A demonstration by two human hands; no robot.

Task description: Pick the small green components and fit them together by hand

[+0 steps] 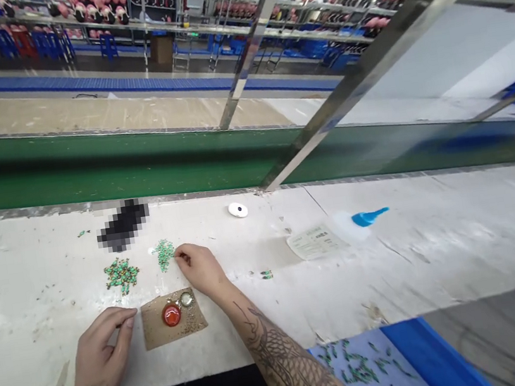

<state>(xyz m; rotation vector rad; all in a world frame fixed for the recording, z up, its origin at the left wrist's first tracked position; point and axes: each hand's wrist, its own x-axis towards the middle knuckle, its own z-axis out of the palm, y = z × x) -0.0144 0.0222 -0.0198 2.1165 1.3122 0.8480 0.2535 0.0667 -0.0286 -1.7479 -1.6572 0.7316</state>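
Left hand (96,359), fingers half-curled, holding nothing visible, rests beside a cardboard scrap (155,332) near the white bench's (462,253) front edge; right hand (200,268), fingertips together, any pinch unclear, meets tiny green beads (165,254) farther in: light, loose, best taken singly.

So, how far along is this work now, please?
Looks done: a larger pile of green pieces lies out on the bench. In hand: the right hand is at a smaller pile, and the left hand is beside a cardboard pad. Left: more green pieces lie in the tray below.
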